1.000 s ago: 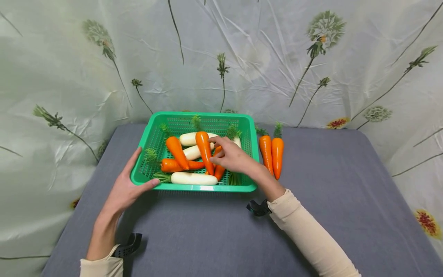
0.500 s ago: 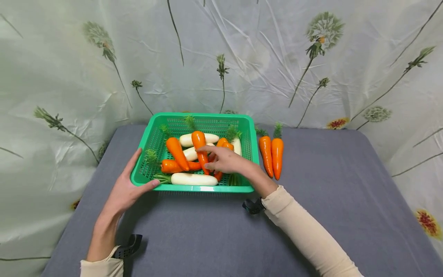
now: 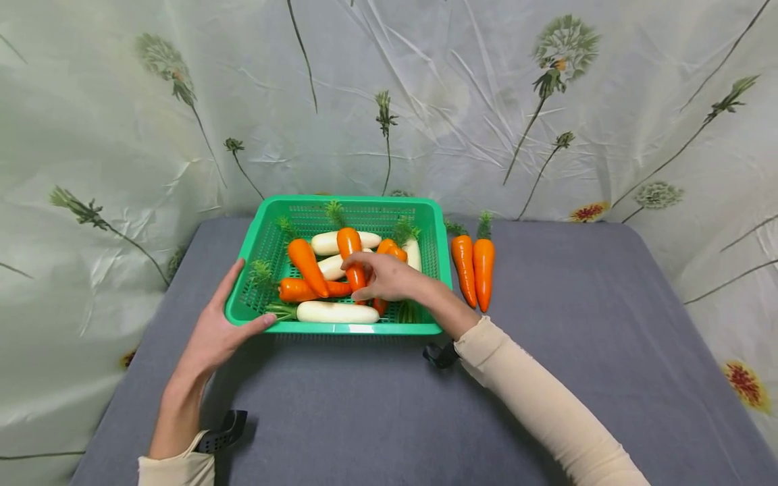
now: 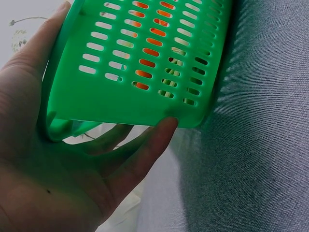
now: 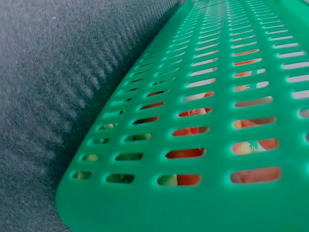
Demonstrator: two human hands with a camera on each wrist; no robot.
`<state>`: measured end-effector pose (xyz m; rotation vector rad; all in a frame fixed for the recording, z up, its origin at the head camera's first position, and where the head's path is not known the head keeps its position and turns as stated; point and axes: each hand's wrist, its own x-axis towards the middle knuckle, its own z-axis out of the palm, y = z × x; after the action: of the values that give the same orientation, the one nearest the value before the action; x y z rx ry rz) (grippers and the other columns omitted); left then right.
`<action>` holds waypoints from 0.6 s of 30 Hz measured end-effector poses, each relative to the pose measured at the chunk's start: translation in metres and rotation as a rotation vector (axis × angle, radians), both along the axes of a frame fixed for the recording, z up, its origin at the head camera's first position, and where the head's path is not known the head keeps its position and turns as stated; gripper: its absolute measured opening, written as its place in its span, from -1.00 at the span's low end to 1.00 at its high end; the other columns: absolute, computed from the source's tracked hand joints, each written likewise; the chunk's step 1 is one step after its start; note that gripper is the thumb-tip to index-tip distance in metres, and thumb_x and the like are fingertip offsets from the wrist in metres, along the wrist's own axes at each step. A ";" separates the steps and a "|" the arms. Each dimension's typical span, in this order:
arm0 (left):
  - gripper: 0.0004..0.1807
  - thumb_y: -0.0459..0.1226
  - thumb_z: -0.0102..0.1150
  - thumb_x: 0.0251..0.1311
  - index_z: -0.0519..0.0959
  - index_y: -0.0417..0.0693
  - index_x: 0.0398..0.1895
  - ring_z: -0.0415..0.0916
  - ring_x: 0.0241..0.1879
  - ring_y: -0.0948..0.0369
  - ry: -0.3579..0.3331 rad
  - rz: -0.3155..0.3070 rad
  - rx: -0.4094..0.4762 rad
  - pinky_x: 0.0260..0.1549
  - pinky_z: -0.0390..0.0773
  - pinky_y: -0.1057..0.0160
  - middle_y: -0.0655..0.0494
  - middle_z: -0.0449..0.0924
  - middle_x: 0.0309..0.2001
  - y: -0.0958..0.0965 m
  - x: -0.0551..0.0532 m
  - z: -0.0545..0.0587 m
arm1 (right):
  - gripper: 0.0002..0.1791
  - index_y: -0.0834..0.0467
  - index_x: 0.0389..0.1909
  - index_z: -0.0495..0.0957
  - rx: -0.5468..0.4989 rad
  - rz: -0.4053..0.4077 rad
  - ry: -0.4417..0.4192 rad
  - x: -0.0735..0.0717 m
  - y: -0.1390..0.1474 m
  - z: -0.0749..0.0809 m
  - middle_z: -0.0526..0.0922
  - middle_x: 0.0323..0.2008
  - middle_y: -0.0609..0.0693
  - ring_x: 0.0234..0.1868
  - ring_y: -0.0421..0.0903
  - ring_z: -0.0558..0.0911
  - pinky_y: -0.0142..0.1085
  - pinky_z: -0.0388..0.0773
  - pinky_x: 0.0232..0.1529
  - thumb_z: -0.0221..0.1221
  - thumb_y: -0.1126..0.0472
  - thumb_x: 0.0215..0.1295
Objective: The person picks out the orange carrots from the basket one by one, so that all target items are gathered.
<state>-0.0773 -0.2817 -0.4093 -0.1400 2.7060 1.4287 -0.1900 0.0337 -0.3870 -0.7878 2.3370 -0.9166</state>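
The left hand [image 3: 217, 332] grips the near-left corner of the green basket [image 3: 340, 329], thumb over the near rim and fingers along the left side; this hold presumably keeps the basket from sliding on the grey cloth [image 3: 577, 337]. Just inside the near wall, a long white radish [image 3: 334, 312] lies parallel to the rim, probably because its length suits that side.

The right hand [image 3: 389, 275] reaches over the near-right part of the basket and grasps the upper carrot [image 3: 349, 241], thumb and finger on opposite sides of its body. This carrot is inside the basket, leafy end away from the person. The tilted carrot [image 3: 306, 265] is left of it.

Outside the right wall, the inner carrot [image 3: 463, 266] and outer carrot [image 3: 483, 273] lie side by side, leaves away; the matching direction suggests deliberate alignment. A flower-printed sheet [image 3: 456, 101] hangs behind.
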 end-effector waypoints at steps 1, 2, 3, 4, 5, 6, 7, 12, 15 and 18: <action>0.23 -0.10 0.49 0.21 -0.25 0.64 0.67 0.29 0.31 -0.08 -0.001 0.001 0.001 0.06 0.26 0.33 -0.18 -0.02 0.67 0.000 0.000 0.000 | -0.36 0.03 0.40 0.46 -0.008 -0.008 -0.004 0.000 0.000 -0.001 0.63 -0.08 0.08 -0.35 -0.11 0.58 -0.37 0.52 -0.26 0.42 0.18 0.33; 0.23 -0.10 0.49 0.21 -0.24 0.64 0.67 0.29 0.31 -0.07 -0.001 0.001 0.004 0.06 0.26 0.34 -0.17 -0.02 0.67 0.000 0.000 0.000 | -0.37 0.03 0.39 0.46 -0.018 -0.017 -0.012 0.000 0.001 -0.001 0.63 -0.11 0.08 -0.37 -0.11 0.59 -0.36 0.52 -0.28 0.42 0.19 0.33; 0.23 -0.10 0.49 0.21 -0.24 0.64 0.67 0.29 0.29 -0.05 -0.001 0.001 0.006 0.06 0.26 0.35 -0.17 -0.02 0.67 -0.001 0.000 0.000 | -0.37 0.03 0.39 0.46 -0.027 -0.025 -0.019 0.000 0.001 -0.002 0.63 -0.13 0.08 -0.38 -0.11 0.59 -0.36 0.53 -0.29 0.41 0.20 0.33; 0.23 -0.10 0.49 0.21 -0.24 0.64 0.67 0.29 0.29 -0.04 0.001 0.003 0.005 0.05 0.26 0.37 -0.16 -0.01 0.67 0.000 0.000 0.000 | -0.38 0.03 0.39 0.46 -0.037 -0.030 -0.025 0.000 0.002 -0.002 0.63 -0.15 0.09 -0.39 -0.11 0.60 -0.35 0.53 -0.30 0.41 0.21 0.33; 0.23 -0.10 0.49 0.21 -0.24 0.64 0.67 0.29 0.28 -0.02 0.003 0.004 0.005 0.05 0.25 0.38 -0.16 0.00 0.67 0.000 0.000 0.000 | -0.38 0.03 0.39 0.47 -0.048 -0.035 -0.029 0.000 0.002 -0.003 0.63 -0.15 0.09 -0.41 -0.11 0.60 -0.35 0.54 -0.31 0.41 0.22 0.33; 0.23 -0.11 0.49 0.21 -0.24 0.63 0.67 0.29 0.27 -0.01 0.005 0.004 0.007 0.04 0.26 0.41 -0.16 0.00 0.66 0.000 0.000 0.000 | -0.38 0.04 0.39 0.46 -0.061 -0.038 -0.037 0.000 0.003 -0.003 0.63 -0.16 0.10 -0.41 -0.09 0.62 -0.35 0.55 -0.32 0.40 0.24 0.34; 0.23 -0.11 0.49 0.21 -0.24 0.62 0.67 0.29 0.27 -0.01 0.007 0.004 0.009 0.04 0.25 0.42 -0.15 0.01 0.66 0.000 0.000 0.000 | -0.38 0.04 0.40 0.46 -0.074 -0.042 -0.045 0.001 0.003 -0.003 0.63 -0.15 0.10 -0.42 -0.06 0.64 -0.34 0.55 -0.33 0.39 0.25 0.34; 0.23 -0.12 0.50 0.20 -0.23 0.61 0.68 0.28 0.33 -0.05 0.012 0.006 0.009 0.05 0.23 0.44 -0.15 -0.01 0.67 0.000 0.001 0.000 | -0.36 0.07 0.43 0.42 -0.150 -0.055 -0.093 0.002 0.006 -0.001 0.64 -0.07 0.15 -0.37 0.05 0.73 -0.32 0.60 -0.35 0.35 0.31 0.36; 0.22 -0.11 0.49 0.21 -0.23 0.62 0.67 0.30 0.30 -0.01 0.008 0.006 0.009 0.04 0.25 0.45 -0.14 0.00 0.67 0.000 0.001 0.000 | -0.37 0.07 0.42 0.42 -0.192 -0.072 -0.079 0.003 0.011 0.001 0.63 -0.07 0.15 -0.39 -0.01 0.71 -0.33 0.59 -0.36 0.34 0.35 0.36; 0.21 -0.12 0.48 0.22 -0.23 0.62 0.67 0.32 0.25 0.04 0.008 0.004 0.014 0.01 0.28 0.51 -0.13 0.02 0.66 0.000 0.001 0.000 | -0.36 0.05 0.42 0.43 -0.215 -0.087 -0.036 0.003 0.017 0.001 0.61 -0.14 0.14 -0.43 -0.09 0.63 -0.34 0.54 -0.36 0.34 0.35 0.35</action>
<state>-0.0760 -0.2819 -0.4092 -0.1401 2.7029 1.4518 -0.1868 0.0502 -0.3856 -0.7511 2.2821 -1.2250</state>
